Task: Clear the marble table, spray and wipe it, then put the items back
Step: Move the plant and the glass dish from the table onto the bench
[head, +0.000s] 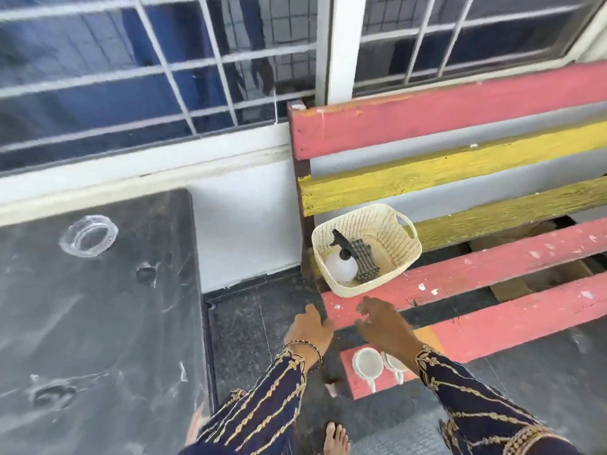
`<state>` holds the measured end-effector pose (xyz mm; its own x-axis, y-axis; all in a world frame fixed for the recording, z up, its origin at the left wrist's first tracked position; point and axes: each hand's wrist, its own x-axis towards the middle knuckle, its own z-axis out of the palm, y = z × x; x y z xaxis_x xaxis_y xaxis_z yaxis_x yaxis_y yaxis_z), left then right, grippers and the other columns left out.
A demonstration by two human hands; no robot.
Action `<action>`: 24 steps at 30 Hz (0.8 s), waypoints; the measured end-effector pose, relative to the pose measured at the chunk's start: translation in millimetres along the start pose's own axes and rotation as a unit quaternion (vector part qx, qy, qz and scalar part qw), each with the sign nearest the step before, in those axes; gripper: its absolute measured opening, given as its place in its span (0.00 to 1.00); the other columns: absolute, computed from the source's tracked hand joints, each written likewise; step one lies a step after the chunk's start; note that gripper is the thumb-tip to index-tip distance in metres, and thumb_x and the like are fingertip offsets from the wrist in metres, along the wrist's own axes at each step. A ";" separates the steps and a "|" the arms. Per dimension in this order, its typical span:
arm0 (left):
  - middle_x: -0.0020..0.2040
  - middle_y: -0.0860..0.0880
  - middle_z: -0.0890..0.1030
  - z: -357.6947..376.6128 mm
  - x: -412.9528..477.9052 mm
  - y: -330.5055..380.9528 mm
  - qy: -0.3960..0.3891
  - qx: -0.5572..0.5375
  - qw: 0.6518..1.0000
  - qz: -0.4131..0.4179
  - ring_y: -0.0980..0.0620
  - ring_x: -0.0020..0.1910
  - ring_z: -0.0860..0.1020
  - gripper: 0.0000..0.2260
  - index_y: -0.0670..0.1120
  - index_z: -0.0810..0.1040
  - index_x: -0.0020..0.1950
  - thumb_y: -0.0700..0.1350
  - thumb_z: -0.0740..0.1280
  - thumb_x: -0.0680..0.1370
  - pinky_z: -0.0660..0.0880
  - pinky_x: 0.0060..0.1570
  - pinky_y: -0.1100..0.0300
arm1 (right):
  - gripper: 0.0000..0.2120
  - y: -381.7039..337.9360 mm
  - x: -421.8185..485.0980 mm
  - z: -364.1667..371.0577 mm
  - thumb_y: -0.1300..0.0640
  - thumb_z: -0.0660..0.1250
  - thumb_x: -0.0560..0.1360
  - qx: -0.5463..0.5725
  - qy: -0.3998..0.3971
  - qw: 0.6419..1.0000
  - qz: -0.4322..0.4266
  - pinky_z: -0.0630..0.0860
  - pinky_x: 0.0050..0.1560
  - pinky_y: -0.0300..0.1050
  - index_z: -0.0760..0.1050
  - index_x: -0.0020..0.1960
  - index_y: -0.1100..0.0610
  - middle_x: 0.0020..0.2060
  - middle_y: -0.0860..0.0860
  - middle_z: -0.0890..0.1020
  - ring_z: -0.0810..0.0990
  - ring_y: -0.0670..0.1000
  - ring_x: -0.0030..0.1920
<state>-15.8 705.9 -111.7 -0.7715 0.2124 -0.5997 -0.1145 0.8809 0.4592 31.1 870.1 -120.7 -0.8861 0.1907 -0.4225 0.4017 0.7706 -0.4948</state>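
your left hand (308, 328) and right hand (384, 325) are loose-fingered, empty; grip the spray bottle (340, 267) by its neck; lift it clear of the basket (399, 244)

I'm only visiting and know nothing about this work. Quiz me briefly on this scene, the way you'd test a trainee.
1. True or false: the spray bottle is inside the cream basket.
2. What sits on the marble table? A) glass ashtray B) kettle C) book
3. Fill in: the left hand and right hand hold ____.

Key: 1 true; 2 A; 3 nothing.
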 end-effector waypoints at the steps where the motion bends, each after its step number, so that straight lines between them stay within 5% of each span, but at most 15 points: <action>1: 0.60 0.39 0.78 -18.3 -5.8 -3.8 0.013 -0.005 1.000 -0.001 0.38 0.58 0.78 0.20 0.42 0.67 0.66 0.52 0.58 0.78 0.76 0.58 0.47 | 0.11 -23.8 0.2 -3.2 0.55 0.68 0.78 0.006 0.001 1.000 -0.018 0.78 0.55 0.49 0.76 0.58 0.59 0.54 0.54 0.81 0.80 0.53 0.53; 10: 0.59 0.43 0.79 -189.4 -61.0 -95.6 0.152 -0.049 0.987 0.002 0.41 0.58 0.78 0.14 0.48 0.74 0.61 0.50 0.60 0.77 0.75 0.57 0.52 | 0.05 -253.2 1.8 22.9 0.58 0.68 0.76 -0.004 0.016 0.984 -0.177 0.76 0.48 0.49 0.78 0.49 0.58 0.46 0.53 0.83 0.81 0.55 0.48; 20: 0.57 0.46 0.82 -333.0 -75.1 -281.8 0.223 -0.087 0.970 -0.031 0.44 0.57 0.79 0.13 0.49 0.77 0.58 0.48 0.60 0.76 0.76 0.57 0.54 | 0.09 -436.4 25.0 132.4 0.53 0.71 0.75 0.045 -0.005 0.985 -0.165 0.79 0.52 0.51 0.75 0.50 0.56 0.44 0.49 0.81 0.82 0.52 0.46; 24: 0.57 0.47 0.82 -377.3 -67.1 -351.5 0.241 -0.095 0.964 -0.062 0.44 0.57 0.79 0.12 0.50 0.78 0.57 0.46 0.60 0.76 0.76 0.57 0.55 | 0.15 -490.1 48.0 171.3 0.52 0.70 0.77 0.078 -0.020 0.989 -0.123 0.72 0.52 0.40 0.73 0.60 0.57 0.50 0.50 0.82 0.80 0.51 0.50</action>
<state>-159.9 222.4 14.4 -0.9403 -0.1520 -0.3045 -0.3024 0.7837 0.5425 -168.7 397.5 -28.5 -0.9525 -0.0176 -0.3041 0.2094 0.6874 -0.6954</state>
